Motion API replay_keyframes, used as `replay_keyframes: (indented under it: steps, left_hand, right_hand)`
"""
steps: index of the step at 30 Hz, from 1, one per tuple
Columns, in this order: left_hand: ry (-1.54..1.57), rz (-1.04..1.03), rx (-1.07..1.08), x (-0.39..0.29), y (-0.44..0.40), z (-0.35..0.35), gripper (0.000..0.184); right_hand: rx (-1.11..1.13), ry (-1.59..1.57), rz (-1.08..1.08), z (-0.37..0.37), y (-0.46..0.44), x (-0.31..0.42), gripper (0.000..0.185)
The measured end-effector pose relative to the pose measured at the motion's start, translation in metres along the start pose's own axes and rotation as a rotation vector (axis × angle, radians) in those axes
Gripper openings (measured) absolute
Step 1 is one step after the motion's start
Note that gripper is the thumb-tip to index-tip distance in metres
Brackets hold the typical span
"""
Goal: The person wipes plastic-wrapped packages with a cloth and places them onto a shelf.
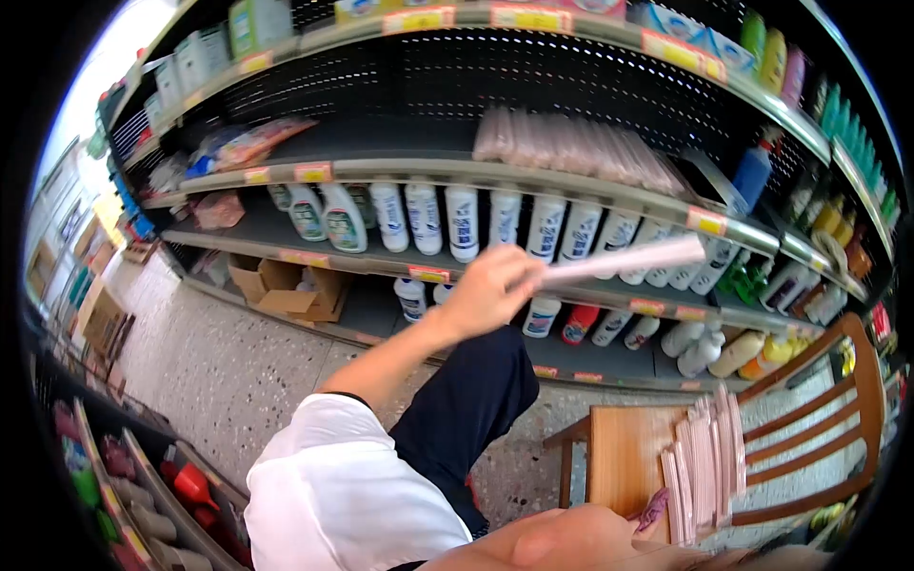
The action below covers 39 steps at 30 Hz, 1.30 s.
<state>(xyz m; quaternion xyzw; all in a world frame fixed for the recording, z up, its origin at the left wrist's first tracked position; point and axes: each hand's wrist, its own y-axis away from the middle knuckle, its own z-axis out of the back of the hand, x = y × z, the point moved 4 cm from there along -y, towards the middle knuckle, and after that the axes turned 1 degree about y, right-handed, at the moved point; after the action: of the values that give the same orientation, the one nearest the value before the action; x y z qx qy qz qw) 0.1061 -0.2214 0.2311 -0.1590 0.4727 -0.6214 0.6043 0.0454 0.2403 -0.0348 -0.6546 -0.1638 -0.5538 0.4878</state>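
Note:
A long, flat pink package (633, 260) is in my left hand (497, 285), whose fingers are closed round its near end, in front of the shelf of white bottles (462, 224). Similar pink packages (571, 147) lie side by side on the shelf above. More pink packages (705, 466) are stacked on the seat of a wooden chair (624, 443) at the lower right. My right hand is not visible; part of an arm shows at the bottom edge, beside the chair.
Shelves (409, 171) curve across the front. An open cardboard box (300, 290) sits on the low shelf at left. Another shelf unit (143, 485) stands at lower left. The chair's slatted back (809, 419) rises at right.

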Motion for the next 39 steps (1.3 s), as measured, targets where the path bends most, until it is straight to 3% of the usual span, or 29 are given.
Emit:
replay_keyframes:
  steps: [4, 10, 14, 18, 20, 39]
  left_hand:
    - [-0.246, 0.041, -0.265, 0.004, -0.047, 0.089, 0.019]
    - [-0.644, 0.079, -0.347, 0.063, -0.101, 0.151, 0.017]
    - [-0.761, 0.29, -0.196, 0.138, -0.135, 0.137, 0.016]
    - [-0.747, 0.555, -0.009, 0.151, -0.156, 0.108, 0.016]
    - [-0.728, 0.526, 0.014, 0.154, -0.161, 0.096, 0.019]
    - [-0.693, 0.576, 0.071, 0.171, -0.165, 0.066, 0.029]
  right_hand:
    - [-0.026, 0.011, -0.038, -0.006, 0.003, -0.005, 0.032]
    - [0.042, 0.132, -0.031, -0.001, 0.003, 0.008, 0.035]
    - [0.081, 0.236, -0.041, 0.003, 0.006, -0.029, 0.033]
    - [0.086, 0.347, -0.011, 0.01, 0.003, -0.046, 0.032]
    - [0.074, 0.38, 0.079, 0.007, 0.003, 0.01, 0.031]
    - [0.037, 0.36, 0.034, 0.006, 0.002, 0.011, 0.034]
